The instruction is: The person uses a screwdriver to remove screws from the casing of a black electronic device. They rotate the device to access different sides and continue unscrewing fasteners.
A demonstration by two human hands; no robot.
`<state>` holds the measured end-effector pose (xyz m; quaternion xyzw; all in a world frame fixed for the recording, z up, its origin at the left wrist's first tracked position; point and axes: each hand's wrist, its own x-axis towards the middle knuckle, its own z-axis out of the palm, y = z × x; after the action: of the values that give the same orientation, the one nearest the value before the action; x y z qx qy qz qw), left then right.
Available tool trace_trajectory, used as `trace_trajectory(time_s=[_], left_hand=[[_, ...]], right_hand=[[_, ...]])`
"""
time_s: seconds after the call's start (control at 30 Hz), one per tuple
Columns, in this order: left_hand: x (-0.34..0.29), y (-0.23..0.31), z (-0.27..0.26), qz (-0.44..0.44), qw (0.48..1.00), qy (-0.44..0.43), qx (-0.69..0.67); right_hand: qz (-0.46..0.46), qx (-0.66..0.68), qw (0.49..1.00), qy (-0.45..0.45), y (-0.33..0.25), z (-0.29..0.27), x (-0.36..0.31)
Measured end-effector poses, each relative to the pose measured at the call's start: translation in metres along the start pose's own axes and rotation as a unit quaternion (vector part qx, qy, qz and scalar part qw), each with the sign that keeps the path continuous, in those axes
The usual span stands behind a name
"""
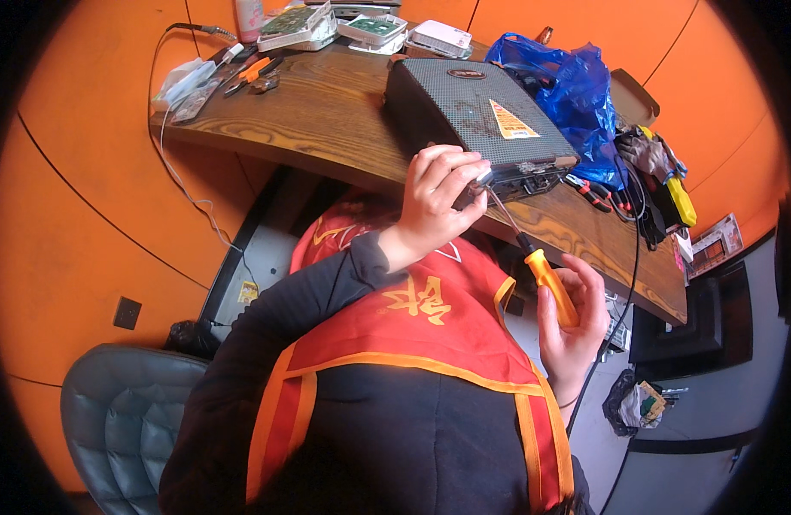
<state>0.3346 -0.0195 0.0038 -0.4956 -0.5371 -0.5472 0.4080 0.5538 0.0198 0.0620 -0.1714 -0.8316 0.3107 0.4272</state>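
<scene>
A dark grey box-shaped device (468, 107) with a perforated top and a triangular yellow sticker lies on the wooden desk (327, 120). My left hand (438, 202) is closed at the device's near edge, fingertips pinching around the tip of a screwdriver shaft. My right hand (571, 322) grips the orange handle of that screwdriver (546, 275), which slants up and left toward the device's front face. My black sleeves and a red vest with orange trim fill the lower middle.
A blue plastic bag (571, 90) sits behind the device. Pliers and small tools (254, 73) lie at the desk's far left, white boxes and circuit boards (378, 30) at the back. More tools and cables (649, 184) crowd the right end. A grey padded chair (121, 412) stands lower left.
</scene>
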Motion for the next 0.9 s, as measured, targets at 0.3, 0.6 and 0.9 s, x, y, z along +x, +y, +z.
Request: trace_trajectory(time_s=[0.3, 0.6, 0.9], left_hand=[[0.000, 0.001, 0.000, -0.004, 1.000, -0.001, 0.002], [0.001, 0.001, -0.001, -0.005, 1.000, -0.003, 0.002], [0.000, 0.000, -0.001, -0.004, 1.000, -0.006, 0.002]], right_hand=[[0.004, -0.087, 0.996, 0.030, 0.003, -0.001, -0.005], [-0.169, -0.174, 0.970, 0.028, -0.008, -0.001, -0.002], [-0.140, -0.176, 0.974, 0.001, -0.006, -0.003, -0.002]])
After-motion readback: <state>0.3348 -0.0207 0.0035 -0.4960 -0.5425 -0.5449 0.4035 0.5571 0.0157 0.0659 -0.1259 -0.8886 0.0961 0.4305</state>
